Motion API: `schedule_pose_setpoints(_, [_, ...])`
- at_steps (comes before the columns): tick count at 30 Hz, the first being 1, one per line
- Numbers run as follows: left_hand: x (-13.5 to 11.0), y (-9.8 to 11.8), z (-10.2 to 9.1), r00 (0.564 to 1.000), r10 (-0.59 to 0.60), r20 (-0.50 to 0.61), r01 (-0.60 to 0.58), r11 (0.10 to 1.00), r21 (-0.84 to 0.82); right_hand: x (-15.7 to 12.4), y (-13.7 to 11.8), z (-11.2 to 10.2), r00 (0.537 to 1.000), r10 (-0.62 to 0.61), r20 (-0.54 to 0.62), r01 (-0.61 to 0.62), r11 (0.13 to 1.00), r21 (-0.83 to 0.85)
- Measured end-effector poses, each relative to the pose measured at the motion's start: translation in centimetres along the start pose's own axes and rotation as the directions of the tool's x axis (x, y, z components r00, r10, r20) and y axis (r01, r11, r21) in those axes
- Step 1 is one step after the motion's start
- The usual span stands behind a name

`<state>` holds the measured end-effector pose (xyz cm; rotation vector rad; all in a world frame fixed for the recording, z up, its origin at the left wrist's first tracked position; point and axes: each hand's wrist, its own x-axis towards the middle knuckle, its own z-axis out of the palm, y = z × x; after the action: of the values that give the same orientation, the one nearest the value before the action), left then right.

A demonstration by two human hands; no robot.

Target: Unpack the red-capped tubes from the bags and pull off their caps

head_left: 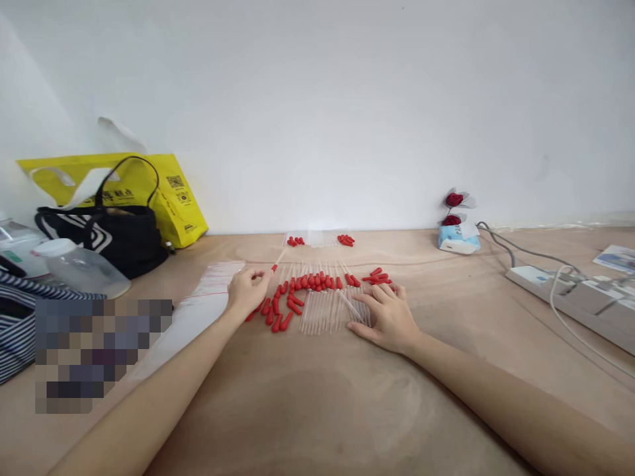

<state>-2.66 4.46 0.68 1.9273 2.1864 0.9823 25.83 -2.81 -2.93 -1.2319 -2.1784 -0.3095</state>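
Observation:
My left hand (249, 289) is closed in a pinch on a dropper (274, 268), whose red rubber bulb sits at the fingertips and whose thin clear tube points up and away. My right hand (389, 316) rests low over the right end of a row of clear dropper tubes (320, 312). Its thumb and index finger are apart, with one slanted tube (351, 305) between them. Behind that row lie several assembled droppers (317, 282) with red bulbs side by side. Loose red bulbs (276, 322) are scattered near my left hand, and more red bulbs (378, 276) lie beyond my right.
At the back, a clear bag (320, 237) lies between two groups of red bulbs. White sheets (211, 291) are left of my left hand. A yellow bag (186, 205), black bag (133, 238) and bottle (84, 268) stand left; tissues (459, 239) and a power strip (575, 297) are right.

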Motion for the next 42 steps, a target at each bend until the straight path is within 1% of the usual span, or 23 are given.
schedule_pose_setpoints(3, [0.0, 0.0, -0.3, 0.997, 0.012, -0.079, -0.016, 0.999, -0.043, -0.1, -0.2, -0.1, 1.000, 0.021, -0.005, -0.021, 1.000, -0.009])
schedule_pose_setpoints(6, [0.0, 0.2, -0.4, 0.990, 0.041, -0.138, -0.056, 0.993, -0.107, -0.1, -0.4, -0.2, 1.000, 0.029, 0.008, -0.029, 0.999, 0.033])
schedule_pose_setpoints(10, [-0.2, 0.4, -0.4, 0.980, 0.096, -0.177, -0.123, 0.981, -0.149, 0.1, -0.9, -0.1, 0.999, 0.047, 0.020, -0.049, 0.995, 0.090])
schedule_pose_setpoints(14, [-1.5, 0.9, -0.5, 0.958, 0.203, -0.201, -0.234, 0.962, -0.142, 0.3, -1.5, 0.1, 0.999, 0.017, 0.049, -0.024, 0.990, 0.142])
schedule_pose_setpoints(19, [-4.3, 0.7, -0.8, 0.917, 0.354, -0.181, -0.380, 0.915, -0.136, 0.5, -2.0, 0.3, 0.993, -0.072, 0.091, 0.054, 0.981, 0.188])
schedule_pose_setpoints(23, [-5.8, 0.1, -0.9, 0.896, 0.419, -0.146, -0.439, 0.884, -0.158, 0.6, -1.9, 0.3, 0.991, -0.094, 0.093, 0.075, 0.979, 0.189])
schedule_pose_setpoints(26, [-6.2, 0.0, -0.9, 0.890, 0.434, -0.142, -0.454, 0.874, -0.172, 0.6, -1.6, 0.3, 0.992, -0.097, 0.081, 0.078, 0.975, 0.209])
schedule_pose_setpoints(32, [-6.4, 0.4, -0.8, 0.875, 0.464, -0.139, -0.484, 0.855, -0.185, 0.6, -1.5, 0.5, 0.998, -0.038, 0.054, 0.026, 0.979, 0.202])
schedule_pose_setpoints(34, [-6.5, 0.4, -0.7, 0.871, 0.471, -0.142, -0.491, 0.852, -0.184, 0.8, -1.9, 0.6, 0.997, -0.065, 0.048, 0.053, 0.977, 0.208])
schedule_pose_setpoints(38, [-6.6, 0.5, -0.7, 0.867, 0.483, -0.123, -0.498, 0.849, -0.178, 1.3, -2.6, 0.7, 0.980, -0.178, 0.088, 0.159, 0.969, 0.191])
schedule_pose_setpoints(40, [-6.7, 0.5, -0.8, 0.862, 0.494, -0.114, -0.506, 0.846, -0.167, 1.3, -2.6, 0.6, 0.976, -0.190, 0.105, 0.170, 0.970, 0.176])
schedule_pose_setpoints(42, [-6.8, 0.6, -0.9, 0.855, 0.506, -0.111, -0.518, 0.842, -0.150, 1.1, -2.2, 0.6, 0.981, -0.170, 0.097, 0.151, 0.972, 0.178])
